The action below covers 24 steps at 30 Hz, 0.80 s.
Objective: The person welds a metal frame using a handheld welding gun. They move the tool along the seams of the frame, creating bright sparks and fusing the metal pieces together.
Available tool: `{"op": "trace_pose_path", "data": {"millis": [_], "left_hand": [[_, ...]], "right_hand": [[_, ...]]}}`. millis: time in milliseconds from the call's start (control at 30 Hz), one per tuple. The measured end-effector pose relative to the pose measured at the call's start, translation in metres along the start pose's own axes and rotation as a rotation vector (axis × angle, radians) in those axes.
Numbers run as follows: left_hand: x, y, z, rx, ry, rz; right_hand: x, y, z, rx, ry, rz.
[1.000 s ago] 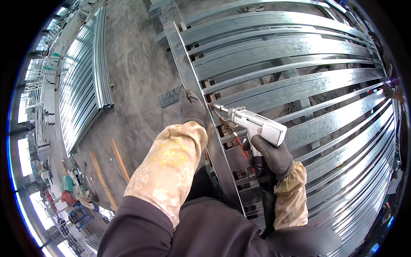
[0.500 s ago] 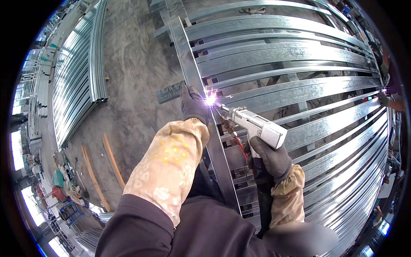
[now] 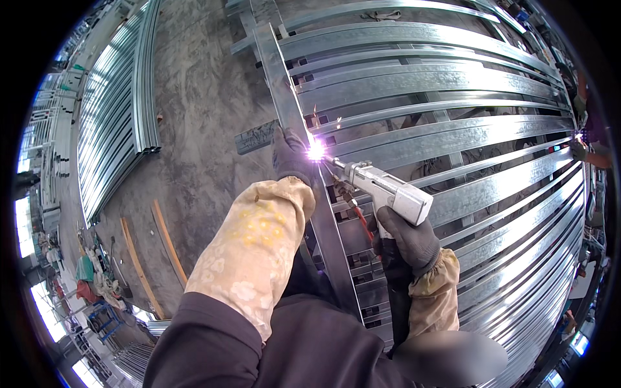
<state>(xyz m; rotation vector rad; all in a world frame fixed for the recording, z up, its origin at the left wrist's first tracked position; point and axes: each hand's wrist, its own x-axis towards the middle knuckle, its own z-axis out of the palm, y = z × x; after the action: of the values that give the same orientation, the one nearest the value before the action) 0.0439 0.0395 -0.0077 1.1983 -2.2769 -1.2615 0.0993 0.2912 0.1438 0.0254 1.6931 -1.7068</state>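
1. step judged: welding; an arc flared at the metal rail, mid-frame.
2. right hand, right of centre, grasped the white welding gun.
3. left hand touched the rail; finger closure could not be told.
4. next move seemingly called for a steady nozzle.

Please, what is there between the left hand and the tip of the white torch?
In the head view, a bright violet-white flare lies between the left hand and the torch tip, at the right edge of the long metal beam.
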Motion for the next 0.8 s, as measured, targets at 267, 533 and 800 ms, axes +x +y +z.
{"op": "trace_pose_path", "data": {"millis": [267, 533, 800], "left_hand": [[-0.004, 0.023, -0.015, 0.002, -0.176, -0.158], [-0.006, 0.022, -0.008, -0.077, -0.141, -0.192], [-0.014, 0.037, -0.019, -0.030, -0.113, -0.169]], "right_hand": [[-0.004, -0.009, 0.005, 0.067, 0.036, 0.122], [-0.004, -0.006, 0.004, 0.055, 0.015, 0.075], [-0.005, 0.003, 0.002, 0.017, 0.014, -0.007]]}}
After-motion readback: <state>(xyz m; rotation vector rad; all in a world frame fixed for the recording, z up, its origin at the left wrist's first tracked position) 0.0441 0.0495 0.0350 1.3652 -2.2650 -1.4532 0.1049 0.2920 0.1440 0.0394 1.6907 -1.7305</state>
